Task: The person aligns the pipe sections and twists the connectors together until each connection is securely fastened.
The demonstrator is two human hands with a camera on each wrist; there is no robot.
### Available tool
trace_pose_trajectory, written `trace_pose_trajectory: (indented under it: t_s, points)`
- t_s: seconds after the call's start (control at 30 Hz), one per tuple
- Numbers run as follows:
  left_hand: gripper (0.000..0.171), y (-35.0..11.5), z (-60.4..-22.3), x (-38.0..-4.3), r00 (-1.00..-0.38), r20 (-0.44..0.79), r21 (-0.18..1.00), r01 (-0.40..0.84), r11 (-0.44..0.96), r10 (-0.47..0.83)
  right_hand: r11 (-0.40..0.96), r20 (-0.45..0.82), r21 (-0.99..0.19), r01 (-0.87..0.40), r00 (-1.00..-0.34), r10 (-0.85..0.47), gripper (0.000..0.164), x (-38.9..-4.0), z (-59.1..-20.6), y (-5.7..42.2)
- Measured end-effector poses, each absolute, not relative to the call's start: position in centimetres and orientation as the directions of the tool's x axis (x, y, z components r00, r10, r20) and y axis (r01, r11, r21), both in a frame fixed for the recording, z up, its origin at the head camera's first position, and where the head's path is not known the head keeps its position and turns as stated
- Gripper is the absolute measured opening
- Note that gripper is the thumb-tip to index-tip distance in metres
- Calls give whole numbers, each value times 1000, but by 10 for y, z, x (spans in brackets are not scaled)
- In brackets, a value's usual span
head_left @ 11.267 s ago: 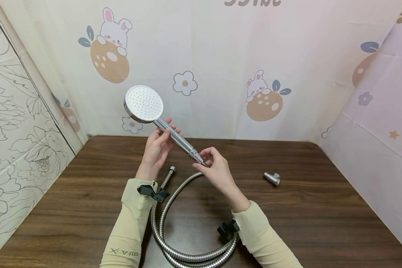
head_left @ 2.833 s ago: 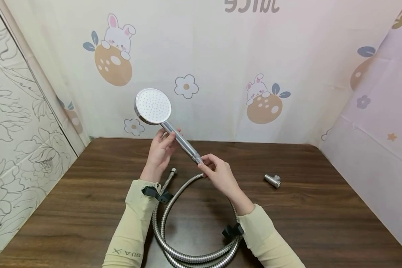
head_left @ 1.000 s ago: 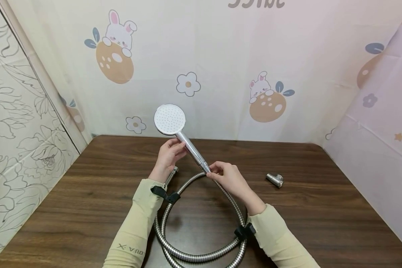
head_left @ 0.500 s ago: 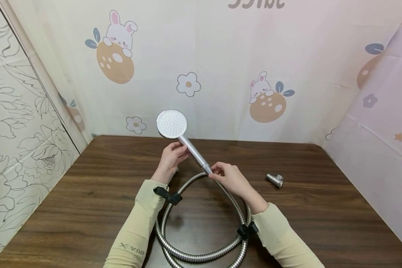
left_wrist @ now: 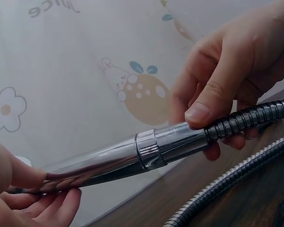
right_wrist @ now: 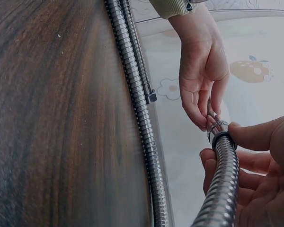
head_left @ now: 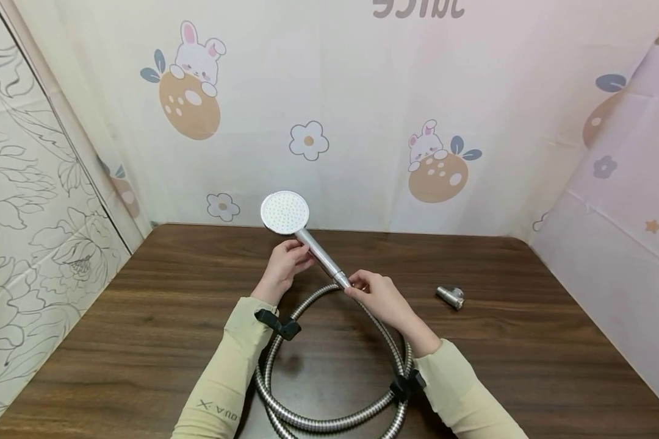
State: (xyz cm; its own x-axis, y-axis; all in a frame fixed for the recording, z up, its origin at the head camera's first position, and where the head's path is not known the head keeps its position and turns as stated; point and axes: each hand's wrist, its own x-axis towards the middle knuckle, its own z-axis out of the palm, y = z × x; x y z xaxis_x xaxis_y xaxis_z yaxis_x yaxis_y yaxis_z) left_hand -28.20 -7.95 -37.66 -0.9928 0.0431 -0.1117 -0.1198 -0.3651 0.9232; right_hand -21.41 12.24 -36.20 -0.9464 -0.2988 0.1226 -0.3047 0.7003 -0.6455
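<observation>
A chrome hand shower with a round white spray face [head_left: 285, 212] is held tilted above the table, its handle sloping down to the right. My left hand [head_left: 285, 268] pinches the handle [left_wrist: 99, 163] between thumb and fingers just below the head. At the lower end, my right hand [head_left: 384, 300] grips the tapered hose nut [left_wrist: 184, 139], thumb on top and fingers beneath. The nut sits flush against the handle's ringed collar. From it the ribbed metal hose [head_left: 329, 424] runs down into loose coils on the table. The hose's other end fitting [right_wrist: 152, 97] shows in the right wrist view.
A small chrome T-shaped fitting [head_left: 451, 297] lies on the dark wood table [head_left: 527, 341], right of my right hand. A printed curtain [head_left: 357, 73] hangs behind the table's back edge, with more patterned cloth at both sides.
Both hands and the hand shower have shifted down and to the right, the spray face sinking toward the table's back edge. Both hands keep their hold. The T-shaped fitting stays put.
</observation>
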Motion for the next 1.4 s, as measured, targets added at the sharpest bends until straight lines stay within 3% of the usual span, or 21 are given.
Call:
trace_pose_trajectory:
  t_s: [0.23, 0.33, 0.47, 0.6, 0.83, 1.1, 1.4]
  points:
    - [37, -77, -377, -279, -991, -110, 941, -129, -313, 77, 706, 115, -642, -301, -947, -299, 13, -215, -364, 123]
    - [35, -79, -387, -283, -994, -59, 932, -87, -352, 89, 707, 108, -643, -294, -949, -296, 13, -214, -365, 123]
    - [28, -85, -453, -331, -993, 31, 921, -15, -390, 113, 714, 108, -635, -295, -949, -296, 12, -215, -367, 123]
    - [26, -87, -517, -383, -995, 40, 937, 5, -348, 93, 720, 106, -631, -290, -951, -290, 12, -216, -368, 123]
    - [28, -82, -523, -387, -997, 19, 959, -2, -284, 73, 716, 92, -649, -257, -961, -262, 11, -216, -370, 122]
    - [35, -82, -560, -414, -996, -14, 974, -32, -226, 83, 712, 75, -664, -228, -968, -239, 11, -217, -376, 120]
    - [24, -76, -529, -385, -995, -62, 984, -75, -165, 82, 691, 45, -695, -198, -972, -232, 13, -216, -378, 119]
